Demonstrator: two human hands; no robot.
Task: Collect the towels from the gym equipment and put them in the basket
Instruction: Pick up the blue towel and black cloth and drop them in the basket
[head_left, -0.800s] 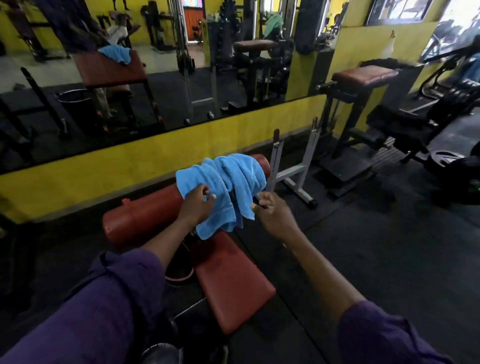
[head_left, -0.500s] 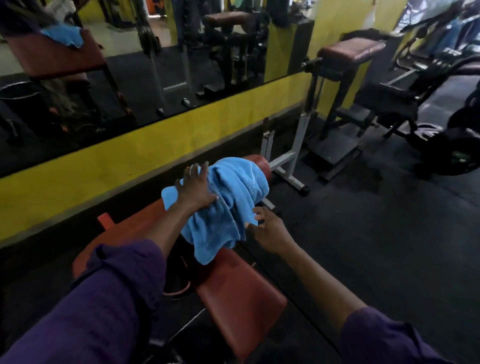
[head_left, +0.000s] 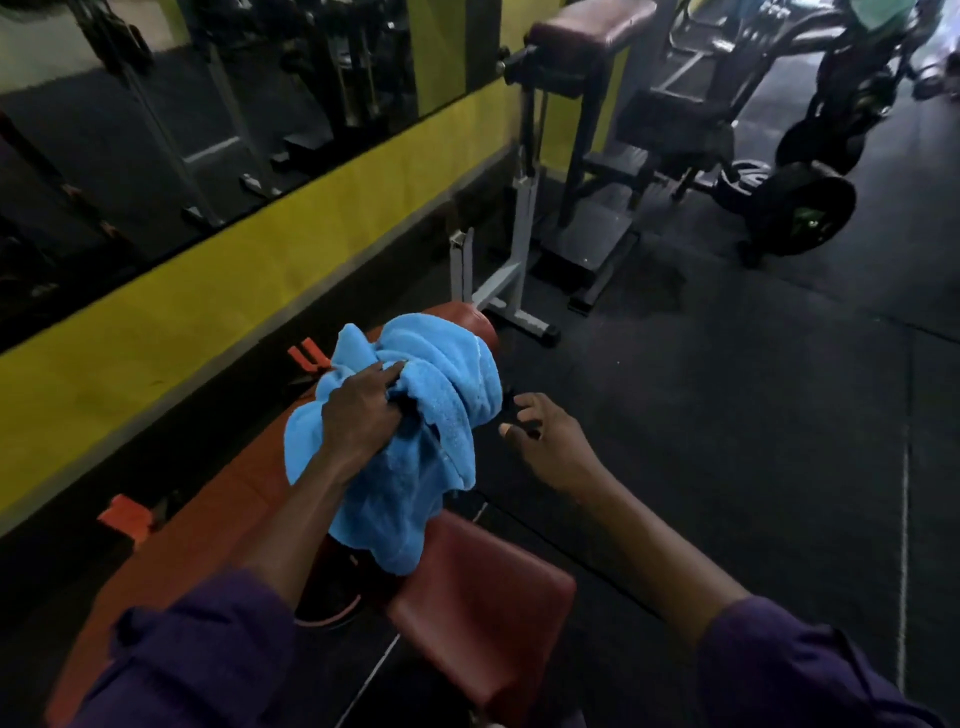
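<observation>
A light blue towel (head_left: 447, 395) is bunched over the round end of a red padded bench (head_left: 478, 603) in the lower middle of the view. My left hand (head_left: 358, 415) grips a fold of the towel from above, fingers closed into the cloth. Just right of the towel, my right hand (head_left: 540, 431) hovers with fingers apart, holding nothing. A greenish cloth (head_left: 878, 13) lies on a machine at the top right edge. No basket is in sight.
A yellow wall base with a mirror (head_left: 208, 104) above runs along the left. A white metal stand (head_left: 498, 291) and a padded machine (head_left: 592, 31) stand beyond the bench. Weight plates (head_left: 800, 208) sit at the right. Dark rubber floor (head_left: 753, 415) spreads to the right.
My left hand has closed on the towel and bunched it up. My right hand has drawn slightly away from the cloth. My view has tipped further down and moved closer.
</observation>
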